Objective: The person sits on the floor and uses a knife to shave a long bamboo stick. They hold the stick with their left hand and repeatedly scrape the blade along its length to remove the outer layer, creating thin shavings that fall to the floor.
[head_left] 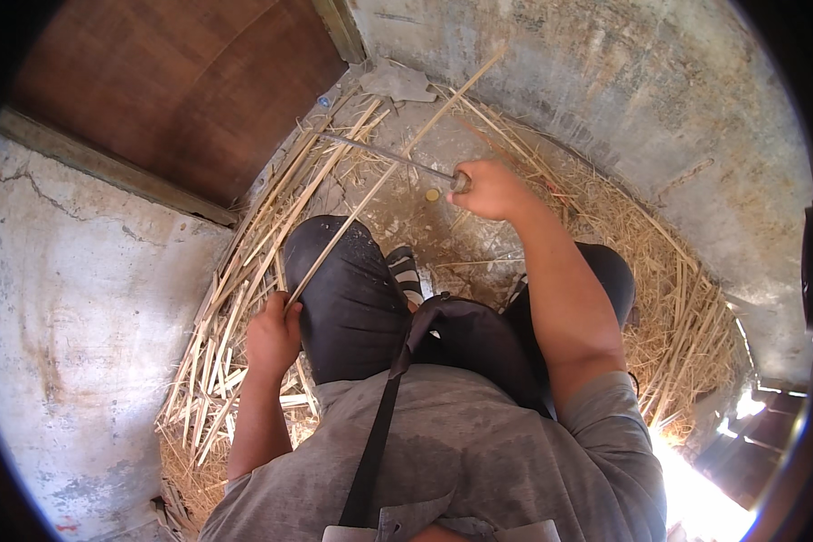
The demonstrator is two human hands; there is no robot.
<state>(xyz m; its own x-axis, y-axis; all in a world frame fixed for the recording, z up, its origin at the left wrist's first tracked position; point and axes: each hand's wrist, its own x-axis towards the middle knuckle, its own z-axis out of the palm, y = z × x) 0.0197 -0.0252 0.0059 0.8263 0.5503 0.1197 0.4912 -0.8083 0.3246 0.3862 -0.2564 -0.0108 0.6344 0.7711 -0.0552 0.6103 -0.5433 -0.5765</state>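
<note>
My left hand (273, 336) is closed round the near end of a long, thin pale strip (470, 88), which looks like split bamboo. The strip slants up over my left knee, its far end by the wall. In my right hand (494, 190) is the handle of a knife with a long, narrow dark blade (370, 148). That blade points left and crosses the strip in the picture; whether the two touch, I cannot tell. My fist hides most of the handle.
Many loose strips (235, 312) lie along my left side. Straw-like shavings (686, 334) are heaped on my right. Rough plastered walls (641, 99) and a brown door panel (181, 81) stand close around. A small yellow round thing (432, 194) lies on the floor (415, 217).
</note>
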